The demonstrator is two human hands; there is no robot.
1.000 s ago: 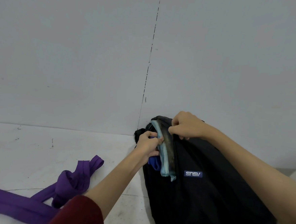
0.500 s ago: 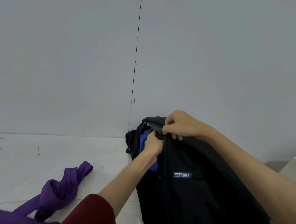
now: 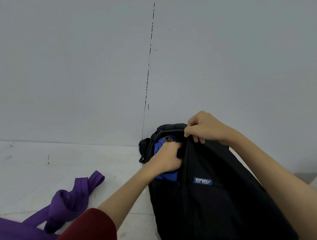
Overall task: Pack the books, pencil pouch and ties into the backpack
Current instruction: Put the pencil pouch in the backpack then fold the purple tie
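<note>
Right grip (image 3: 202, 129) pinches backpack (image 3: 223, 199) on white floor (image 3: 38, 167), grey wall (image 3: 64, 57) behind.

Setting: bare, unfurnished indoor corner, type of room unclear. Plain grey wall (image 3: 64, 57) showing a dashed vertical seam (image 3: 149, 63); scuffed white floor (image 3: 38, 164) lying beneath.
</note>
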